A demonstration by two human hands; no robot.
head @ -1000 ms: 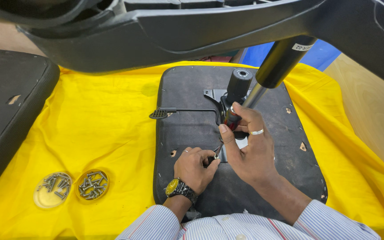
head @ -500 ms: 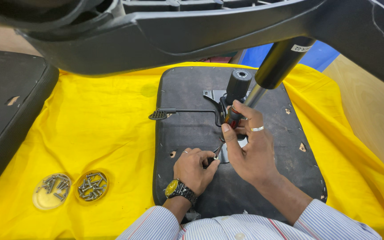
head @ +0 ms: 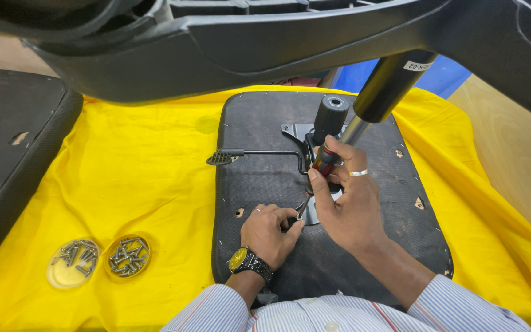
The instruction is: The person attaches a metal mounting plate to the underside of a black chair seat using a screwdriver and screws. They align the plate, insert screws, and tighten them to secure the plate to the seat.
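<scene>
Head view. Compared with the earlier frame, little has shifted: both hands remain at the metal bracket, the screwdriver tilted much as before. The right hand (head: 348, 206) is closed around the red-and-black handle of the screwdriver (head: 321, 169), whose shaft slants down toward its fingertips. The left hand (head: 270, 230), just beside and below it, pinches the tip region against the metal bracket (head: 296, 132) on the upturned seat base (head: 259, 123); whether it holds a screw cannot be told. Beyond the right hand stands the black cylinder (head: 330, 117). Far left of the left hand lie two screw dishes (head: 101, 261). Judged best practice: keep the shaft square to the screw, press firmly, steady the tip.
</scene>
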